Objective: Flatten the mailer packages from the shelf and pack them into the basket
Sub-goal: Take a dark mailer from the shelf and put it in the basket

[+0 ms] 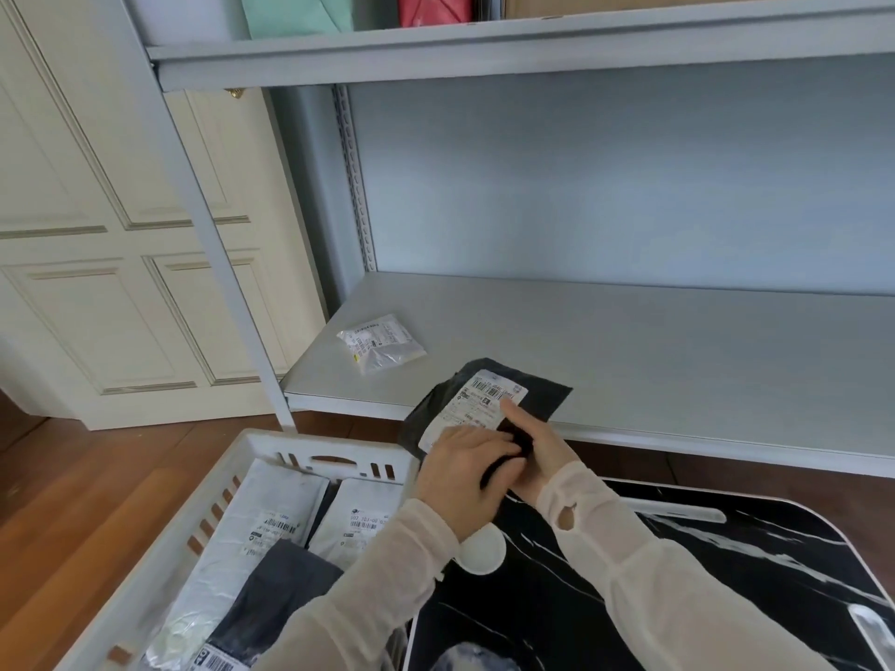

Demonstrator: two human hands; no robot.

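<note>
Pale sleeves [629, 549] reach over a black marbled table [726, 573]. The left hand [465, 469] curls round the folded near end of a dark mailer [542, 387]. The right hand [537, 457] grips the same fold, its forefinger straight on the white label [479, 404]. The mailer overhangs the grey shelf [678, 370] edge just beyond the hands. A small clear packet [382, 346] lies farther left. The white basket [271, 447], left of the hands, holds flat mailers [261, 525] above the wooden floor [72, 501].

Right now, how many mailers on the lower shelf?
2. A small pale mailer lies at its left; a dark mailer overhangs the front edge, held by the left hand and right hand. None looks hidden.
</note>
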